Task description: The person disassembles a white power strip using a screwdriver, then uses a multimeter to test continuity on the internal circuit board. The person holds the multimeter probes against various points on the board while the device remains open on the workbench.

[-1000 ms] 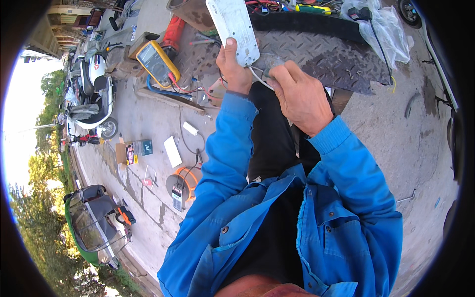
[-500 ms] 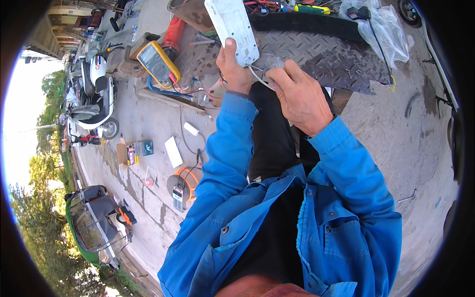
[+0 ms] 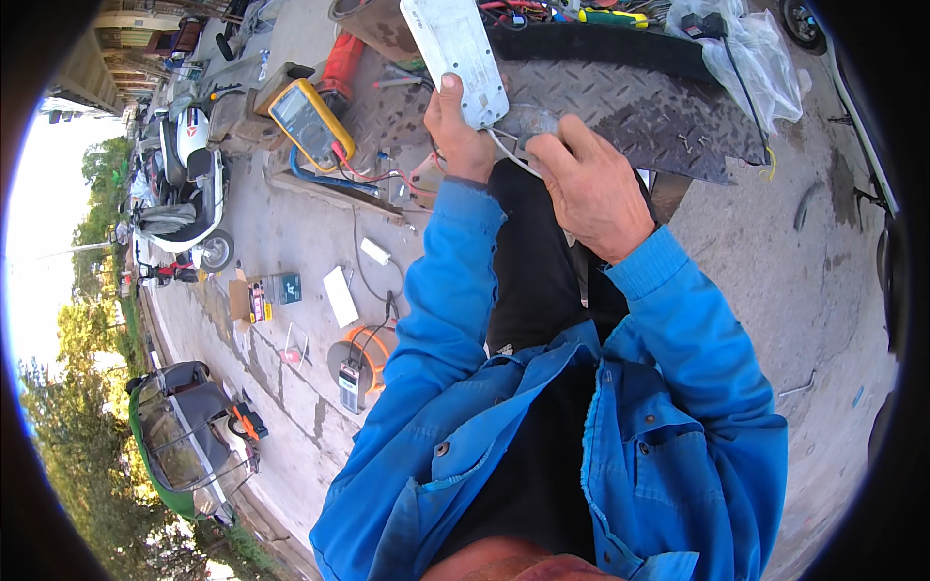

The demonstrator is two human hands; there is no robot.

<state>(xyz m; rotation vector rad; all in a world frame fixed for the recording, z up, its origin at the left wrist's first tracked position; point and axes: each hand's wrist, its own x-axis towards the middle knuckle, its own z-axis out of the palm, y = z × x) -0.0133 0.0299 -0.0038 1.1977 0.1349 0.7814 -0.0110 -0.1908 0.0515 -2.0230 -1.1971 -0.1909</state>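
One treadplate [image 3: 659, 107] | outdoor concrete ground [image 3: 746, 252] | left hand [image 3: 460, 138] clasps white strip [image 3: 457, 58] | right hand [image 3: 599, 189] pinches cable [image 3: 508, 152]

Long white casing [image 3: 457, 56], small dark spots on its visible face, held aloft at upper centre of view, slanting up-left, top end cropped; pale cable [image 3: 510, 151] at its lower end, running down rightward.

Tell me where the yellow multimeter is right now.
In the head view, the yellow multimeter is at the upper left, to the left of the person's left hand and just below the red cylindrical object.
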